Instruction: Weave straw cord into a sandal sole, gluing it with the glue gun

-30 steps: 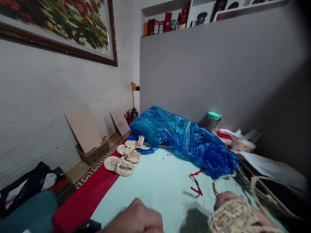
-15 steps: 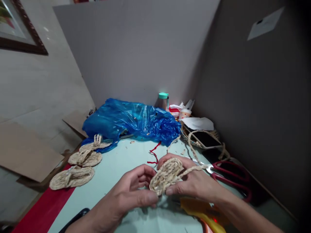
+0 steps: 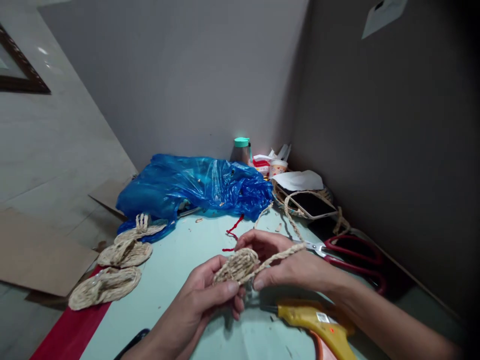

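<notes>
Both of my hands hold a small woven straw sole [image 3: 237,265] above the pale green table [image 3: 176,270]. My left hand [image 3: 210,296] pinches its near end between thumb and fingers. My right hand [image 3: 285,262] grips its far side, fingers closed. A braided straw cord [image 3: 288,227] runs from the piece across my right hand toward the back right. A yellow glue gun [image 3: 318,325] lies just under my right wrist.
Three finished straw sandals [image 3: 120,255] lie at the table's left edge. A crumpled blue plastic bag [image 3: 195,185] fills the back. Red-handled scissors [image 3: 348,255], a phone [image 3: 311,204], a green-lidded jar [image 3: 242,149] and cups sit at the right. Red thread [image 3: 232,232] lies mid-table.
The view has swung down and right from the wall to the table. Both hands came together on the woven piece and now hold it slightly lower and closer.
</notes>
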The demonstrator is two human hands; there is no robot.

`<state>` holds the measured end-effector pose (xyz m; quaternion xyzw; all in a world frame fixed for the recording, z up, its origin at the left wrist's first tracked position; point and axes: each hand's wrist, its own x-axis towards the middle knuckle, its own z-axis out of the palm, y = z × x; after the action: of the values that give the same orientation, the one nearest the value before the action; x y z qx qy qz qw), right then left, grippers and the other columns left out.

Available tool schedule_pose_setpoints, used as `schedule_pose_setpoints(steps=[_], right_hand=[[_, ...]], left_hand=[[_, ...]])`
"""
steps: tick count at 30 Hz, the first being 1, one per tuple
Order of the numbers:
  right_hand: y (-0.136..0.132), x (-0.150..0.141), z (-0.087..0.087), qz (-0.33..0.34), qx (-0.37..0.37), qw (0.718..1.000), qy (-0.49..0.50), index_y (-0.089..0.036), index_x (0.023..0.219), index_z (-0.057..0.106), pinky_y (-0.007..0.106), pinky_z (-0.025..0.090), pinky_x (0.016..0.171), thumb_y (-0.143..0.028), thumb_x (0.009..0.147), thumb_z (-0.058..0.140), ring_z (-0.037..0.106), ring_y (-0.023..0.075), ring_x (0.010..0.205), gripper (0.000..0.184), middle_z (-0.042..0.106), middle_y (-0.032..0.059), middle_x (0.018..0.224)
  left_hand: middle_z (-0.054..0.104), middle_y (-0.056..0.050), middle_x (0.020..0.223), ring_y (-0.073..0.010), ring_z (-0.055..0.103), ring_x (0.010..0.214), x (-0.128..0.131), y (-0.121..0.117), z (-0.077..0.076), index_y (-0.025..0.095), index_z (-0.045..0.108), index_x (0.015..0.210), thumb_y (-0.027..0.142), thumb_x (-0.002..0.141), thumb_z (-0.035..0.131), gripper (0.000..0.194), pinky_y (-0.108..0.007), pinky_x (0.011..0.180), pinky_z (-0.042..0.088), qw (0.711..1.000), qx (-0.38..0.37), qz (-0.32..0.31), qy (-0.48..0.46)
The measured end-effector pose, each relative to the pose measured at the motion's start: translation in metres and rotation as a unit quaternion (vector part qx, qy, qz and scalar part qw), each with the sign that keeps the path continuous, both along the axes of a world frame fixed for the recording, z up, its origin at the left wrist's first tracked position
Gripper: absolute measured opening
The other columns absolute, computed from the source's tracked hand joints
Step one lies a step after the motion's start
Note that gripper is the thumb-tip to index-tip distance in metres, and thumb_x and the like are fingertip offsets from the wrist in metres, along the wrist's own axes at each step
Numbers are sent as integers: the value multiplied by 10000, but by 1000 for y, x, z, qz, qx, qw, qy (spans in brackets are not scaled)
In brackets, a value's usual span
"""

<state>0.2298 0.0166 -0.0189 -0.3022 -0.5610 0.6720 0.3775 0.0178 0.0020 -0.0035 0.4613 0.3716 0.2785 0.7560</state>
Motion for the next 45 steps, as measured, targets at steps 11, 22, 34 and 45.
schedule_pose_setpoints(steps=[11, 22, 34, 45], right_hand=[[5, -3, -7, -80, -3, 997, 23, -184, 924, 589, 231, 451, 682, -234, 720, 866, 593, 110, 735, 348, 654, -21, 827], [8, -3, -15, -51, 12, 999, 12, -181, 963, 608, 226, 481, 711, -214, 734, 864, 626, 113, 774, 345, 673, -16, 857], [0, -5, -3, -97, 69, 989, -88, -173, 778, 674, 238, 418, 647, -335, 763, 832, 539, 130, 698, 227, 646, -1, 771], [-1, -3, -7, -91, 98, 971, -196, -272, 720, 641, 369, 527, 702, -520, 830, 711, 617, 274, 793, 280, 653, 84, 809]], left_hand=[[645, -62, 825, -146, 564, 670, -4, 0, -11, 117, 596, 1148, 257, 881, 646, 305, -277, 649, 433, 999, -36, -15, -30], [516, 5, 713, -115, 446, 628, -1, 2, -19, 132, 620, 886, 255, 877, 657, 128, -250, 607, 395, 999, -30, 9, -17], [474, 37, 674, -105, 400, 601, 1, -1, -29, 138, 579, 924, 246, 867, 643, 138, -257, 589, 376, 998, -26, 31, -54], [533, 43, 577, -105, 478, 514, 4, 4, -41, 169, 562, 840, 346, 697, 717, 276, -275, 575, 352, 996, -44, 38, -72]])
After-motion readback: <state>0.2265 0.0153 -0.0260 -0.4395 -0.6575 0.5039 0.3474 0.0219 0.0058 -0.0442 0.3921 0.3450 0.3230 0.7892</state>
